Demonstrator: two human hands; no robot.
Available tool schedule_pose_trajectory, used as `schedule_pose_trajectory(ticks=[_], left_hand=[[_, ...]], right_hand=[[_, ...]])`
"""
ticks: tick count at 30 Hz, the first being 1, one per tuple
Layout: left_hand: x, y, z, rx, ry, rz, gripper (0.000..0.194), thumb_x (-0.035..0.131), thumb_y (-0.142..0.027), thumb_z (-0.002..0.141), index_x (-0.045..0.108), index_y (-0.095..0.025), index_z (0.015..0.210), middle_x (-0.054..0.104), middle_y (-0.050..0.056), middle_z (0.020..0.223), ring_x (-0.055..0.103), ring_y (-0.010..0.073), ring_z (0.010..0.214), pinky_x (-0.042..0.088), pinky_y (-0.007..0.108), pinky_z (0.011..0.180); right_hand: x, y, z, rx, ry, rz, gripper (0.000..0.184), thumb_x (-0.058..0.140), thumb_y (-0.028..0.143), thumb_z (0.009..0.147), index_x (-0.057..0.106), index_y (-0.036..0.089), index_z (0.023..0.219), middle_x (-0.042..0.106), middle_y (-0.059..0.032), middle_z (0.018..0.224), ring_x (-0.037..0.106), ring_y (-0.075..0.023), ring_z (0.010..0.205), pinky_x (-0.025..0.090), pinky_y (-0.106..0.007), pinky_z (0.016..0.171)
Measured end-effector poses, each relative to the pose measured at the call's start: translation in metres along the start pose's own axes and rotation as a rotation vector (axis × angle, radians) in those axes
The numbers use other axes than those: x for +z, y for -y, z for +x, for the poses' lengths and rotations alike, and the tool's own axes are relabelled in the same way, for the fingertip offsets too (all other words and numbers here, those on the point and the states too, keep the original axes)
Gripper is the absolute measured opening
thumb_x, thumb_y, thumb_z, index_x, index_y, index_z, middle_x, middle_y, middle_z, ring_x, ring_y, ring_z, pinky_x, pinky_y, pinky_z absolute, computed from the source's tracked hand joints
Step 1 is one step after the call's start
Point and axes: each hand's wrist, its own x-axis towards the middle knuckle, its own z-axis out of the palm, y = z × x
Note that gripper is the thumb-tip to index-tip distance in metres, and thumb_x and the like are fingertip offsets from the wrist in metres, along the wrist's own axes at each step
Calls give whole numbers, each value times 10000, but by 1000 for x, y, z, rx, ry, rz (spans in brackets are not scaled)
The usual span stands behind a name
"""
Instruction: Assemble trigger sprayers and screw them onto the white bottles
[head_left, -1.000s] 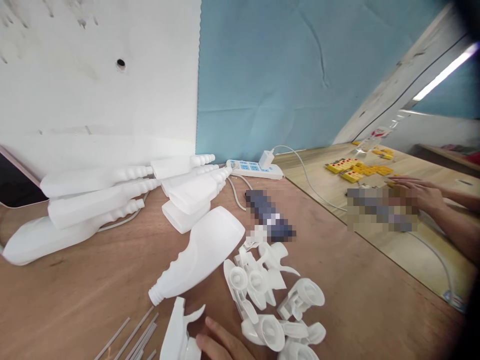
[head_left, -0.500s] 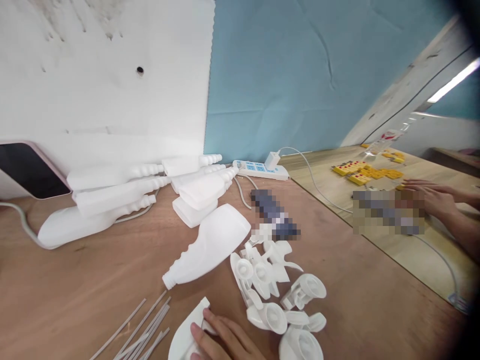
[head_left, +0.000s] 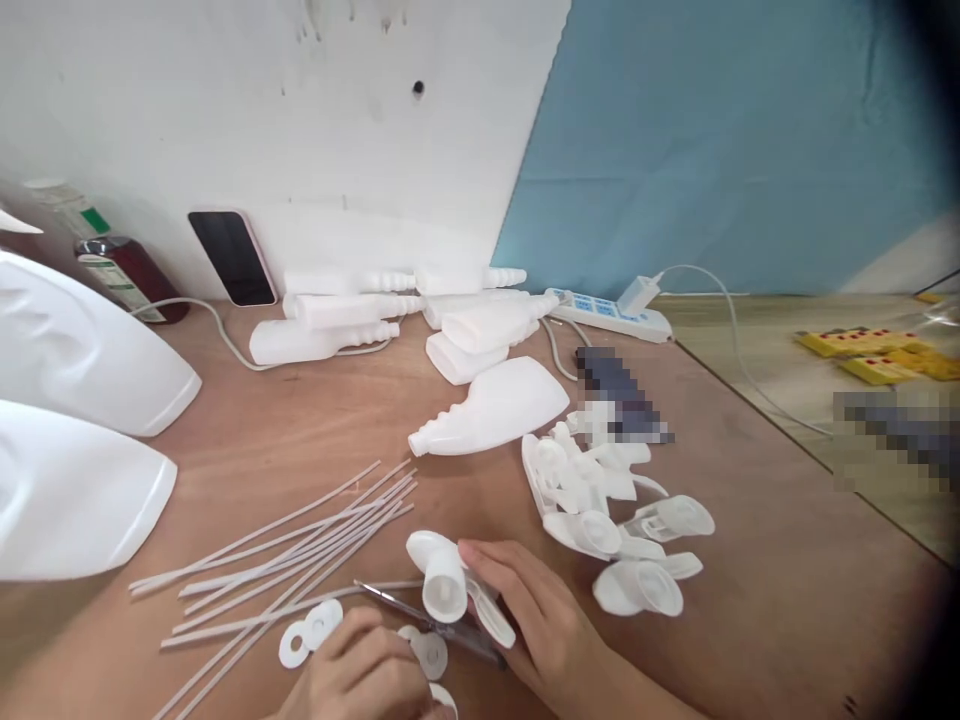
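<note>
My right hand (head_left: 551, 625) grips a white trigger spray head (head_left: 445, 588) near the front of the table, its round collar facing me. My left hand (head_left: 367, 665) is beside it, fingers curled; what they hold, if anything, is hidden. Flat white ring washers (head_left: 294, 645) lie around the left hand. Beneath the spray head a slim pointed metal tool (head_left: 390, 600) rests on the table, partly covered. Several thin white dip tubes (head_left: 300, 555) are spread to the left. More trigger spray heads (head_left: 637, 588) are heaped right of my right hand.
White bottles (head_left: 491, 405) lie in the middle and along the wall; larger ones (head_left: 67, 490) fill the left edge. A phone (head_left: 232, 258) leans on the wall near a dark bottle (head_left: 127, 275). A power strip (head_left: 611, 316) with cables sits at the back.
My view has swung left and down, bringing in my left hand, the washers and the pointed tool. My right hand has turned the spray head so its collar faces me.
</note>
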Motion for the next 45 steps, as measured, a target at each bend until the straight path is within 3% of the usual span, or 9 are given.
schedule_pose_trajectory(ticks=[5, 10, 15, 20, 26, 29, 34, 41, 45], left_hand=[[-14, -11, 10, 67, -58, -2, 209, 461, -123, 896, 633, -169, 787, 622, -28, 595, 562, 114, 618, 392, 279, 696], [-32, -14, 10, -56, 26, -63, 69, 520, -146, 873, 578, -173, 899, 658, -7, 719, 563, 136, 707, 391, 298, 697], [-35, -16, 15, -135, 40, -198, 121, 519, -110, 852, 516, -180, 951, 607, 2, 705, 517, 135, 657, 416, 287, 644], [-28, -27, 21, -441, 118, -226, 82, 539, -110, 812, 559, -189, 816, 486, 9, 729, 501, 123, 650, 433, 234, 580], [-25, -29, 19, -687, 116, -368, 45, 536, -192, 847, 532, -207, 889, 556, 8, 818, 565, 114, 697, 474, 191, 566], [-25, -29, 18, -666, 105, -439, 61, 516, -138, 854, 526, -198, 846, 596, 11, 848, 588, 114, 757, 486, 198, 629], [-29, -26, 18, -648, 154, -375, 78, 520, -124, 848, 553, -178, 803, 607, 26, 868, 588, 115, 772, 470, 211, 650], [-33, -16, 22, -677, 150, -372, 101, 519, -191, 864, 593, -161, 801, 600, 38, 837, 549, 84, 622, 378, 140, 434], [-32, -15, 19, -596, 172, -317, 116, 503, -192, 873, 617, -176, 859, 585, 44, 875, 576, 107, 721, 464, 185, 587]], right_hand=[[-5, 12, -4, -134, -3, 122, 292, 392, 136, 902, 492, 84, 1172, 672, -126, 945, 599, -202, 835, 528, -327, 704], [2, 25, -12, -153, 2, 165, 314, 476, 144, 871, 494, 43, 1167, 677, -128, 912, 565, -223, 836, 483, -360, 687], [3, 29, -15, -132, 22, 127, 330, 472, 169, 881, 490, 59, 1191, 686, -102, 902, 562, -218, 807, 448, -354, 673], [3, 28, -18, -187, 17, 81, 347, 441, 141, 877, 485, 39, 1206, 694, -96, 916, 549, -215, 785, 409, -352, 660], [5, 27, -20, -146, 31, 111, 347, 467, 106, 836, 504, 59, 1179, 689, -67, 904, 522, -207, 785, 374, -352, 669], [4, 26, -21, -138, 43, 131, 351, 463, 97, 831, 506, 76, 1179, 684, -55, 870, 521, -206, 794, 370, -357, 691], [3, 24, -21, -97, 45, 158, 295, 458, 113, 861, 535, 105, 1146, 676, -58, 860, 527, -198, 826, 392, -348, 715], [3, 22, -16, -4, 29, 106, 208, 520, 164, 871, 570, 126, 1069, 683, -50, 914, 525, -206, 884, 408, -358, 765], [5, 21, -18, 15, 28, 100, 241, 526, 144, 856, 547, 124, 1095, 669, -65, 933, 525, -214, 917, 421, -365, 782]])
